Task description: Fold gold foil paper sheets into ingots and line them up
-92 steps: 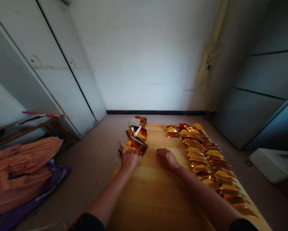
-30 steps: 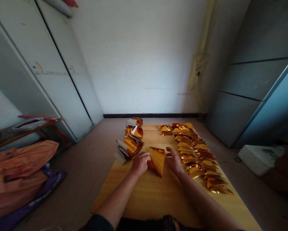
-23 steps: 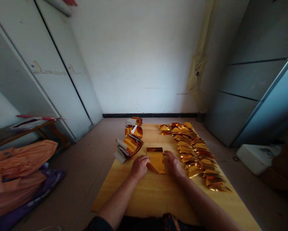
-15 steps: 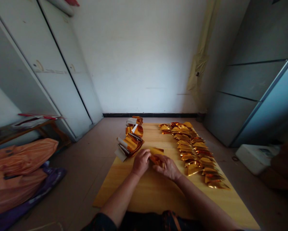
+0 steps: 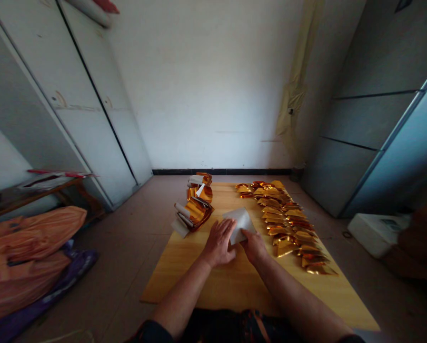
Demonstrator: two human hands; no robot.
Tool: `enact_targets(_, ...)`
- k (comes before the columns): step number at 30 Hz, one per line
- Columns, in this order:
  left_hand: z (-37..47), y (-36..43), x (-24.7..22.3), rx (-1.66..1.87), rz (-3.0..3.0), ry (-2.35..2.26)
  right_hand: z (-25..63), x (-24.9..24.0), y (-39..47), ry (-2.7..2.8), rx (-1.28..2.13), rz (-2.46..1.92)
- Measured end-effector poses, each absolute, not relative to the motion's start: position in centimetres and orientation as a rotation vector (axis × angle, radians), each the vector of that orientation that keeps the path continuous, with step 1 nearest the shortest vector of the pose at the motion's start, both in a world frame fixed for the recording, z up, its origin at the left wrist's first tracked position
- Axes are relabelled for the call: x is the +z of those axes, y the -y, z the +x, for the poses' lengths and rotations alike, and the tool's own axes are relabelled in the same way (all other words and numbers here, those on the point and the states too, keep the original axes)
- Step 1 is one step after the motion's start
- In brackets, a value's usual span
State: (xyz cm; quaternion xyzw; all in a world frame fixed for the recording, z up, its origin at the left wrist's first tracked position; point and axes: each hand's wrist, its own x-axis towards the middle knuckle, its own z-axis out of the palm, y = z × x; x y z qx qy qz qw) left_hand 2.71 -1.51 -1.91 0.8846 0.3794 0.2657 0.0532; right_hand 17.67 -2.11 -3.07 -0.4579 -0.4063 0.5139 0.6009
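Observation:
A foil paper sheet lies on the wooden board with its dull grey side up. My left hand rests its outstretched fingers on the sheet's left part, thumb apart from them. At the sheet's near right corner, my right hand pinches the edge, thumb on top and the other fingers curled out of sight. To the left sit loose stacks of curled gold foil paper, some with pale backs showing. Rows of folded gold foil pieces run along the board's right side.
The wooden board sits low over the tiled floor. Orange and purple bags lie at left beside a small wooden stand. A white box and a grey cabinet-like unit are at right.
The gold foil piece between my hands is no longer seen there; a grey-backed sheet lies under them instead. My left hand has opened flat, and my right hand has shifted to the sheet's edge.

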Motion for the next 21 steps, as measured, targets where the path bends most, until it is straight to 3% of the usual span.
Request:
enact_targets(4,2.6,1.8,-3.8,0.711,2.699,-1.165,17.2,-4.4,3.7,0.607,1.396,-0.965)
enact_targets(10,2.3,1.9,-4.1,0.639,2.725,-1.073,19.0,-5.0,5.5,0.829,1.484,-1.182)
enact_targets(13,2.0,1.7,-4.2,0.609,2.71,-1.062,21.2,-5.7,5.5,1.15,1.235,-1.359)
enact_targets(18,1.5,0.9,-4.1,0.638,2.6,-1.046,23.3,-5.6,4.9,1.799,0.527,-1.363)
enact_targets(21,1.4,0.6,-3.6,0.647,2.476,-1.077,23.0,-4.8,4.2,1.888,0.428,-1.271)
